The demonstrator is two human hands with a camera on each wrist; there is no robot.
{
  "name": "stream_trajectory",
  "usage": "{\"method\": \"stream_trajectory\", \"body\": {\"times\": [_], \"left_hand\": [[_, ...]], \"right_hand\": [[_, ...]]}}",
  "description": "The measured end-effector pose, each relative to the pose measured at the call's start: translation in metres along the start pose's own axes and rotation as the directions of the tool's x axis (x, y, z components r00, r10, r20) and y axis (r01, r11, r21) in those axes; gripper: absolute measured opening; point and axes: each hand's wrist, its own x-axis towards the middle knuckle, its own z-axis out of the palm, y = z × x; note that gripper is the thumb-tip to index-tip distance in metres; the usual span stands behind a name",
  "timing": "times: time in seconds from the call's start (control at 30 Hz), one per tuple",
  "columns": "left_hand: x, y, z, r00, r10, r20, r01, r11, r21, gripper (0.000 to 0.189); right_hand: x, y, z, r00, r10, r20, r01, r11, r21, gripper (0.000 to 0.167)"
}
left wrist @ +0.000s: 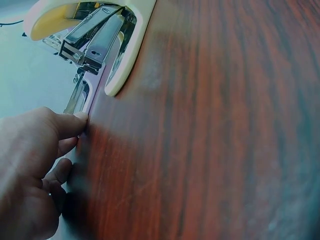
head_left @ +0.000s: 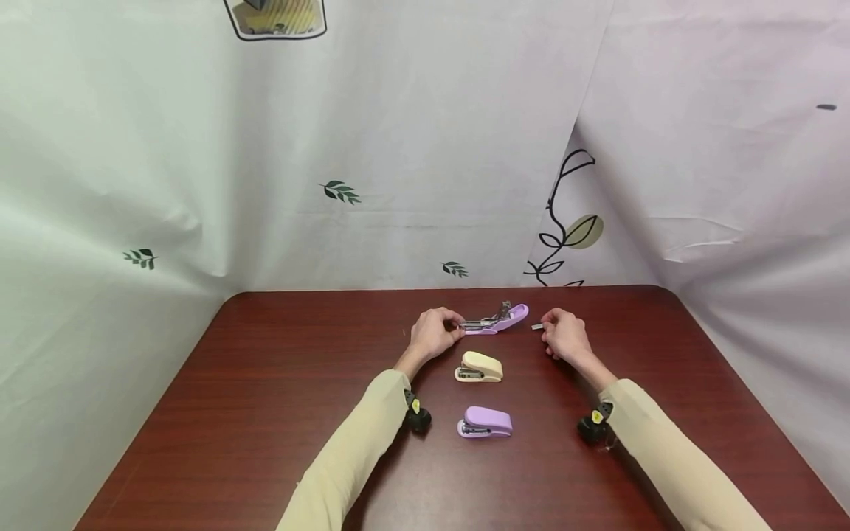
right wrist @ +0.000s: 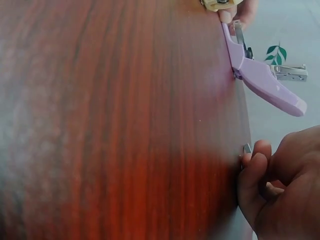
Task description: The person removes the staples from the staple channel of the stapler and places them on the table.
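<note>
A lavender stapler lies swung wide open near the back of the table, its metal tray showing. My left hand pinches the front end of its base between thumb and fingers; the left wrist view shows the thumb on the edge of the lavender base. To the right of the stapler, my right hand pinches a short silver strip of staples that points towards the opened top. In the right wrist view only the tip of the strip shows past the fingers.
A closed cream stapler stands between the forearms, and a second lavender stapler is closer to the front. Behind the dark red wooden table hangs a pale cloth printed with leaves.
</note>
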Motion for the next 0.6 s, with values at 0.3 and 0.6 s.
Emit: {"method": "stream_trajectory", "body": {"times": [0.3,0.6], "left_hand": [[-0.0002,-0.0006,0.0001,1.0,0.0,-0.024,-0.001,1.0,-0.01,0.015],[-0.0024,-0.0017,0.0008,1.0,-0.012,-0.014,0.012,1.0,-0.022,0.016]], "right_hand": [[0.0022,-0.0018,-0.0002,1.0,0.0,-0.002,0.0,0.999,-0.044,0.013],[-0.0069,-0.0033,-0.0034,1.0,-0.01,-0.019,0.01,1.0,-0.002,0.015]]}}
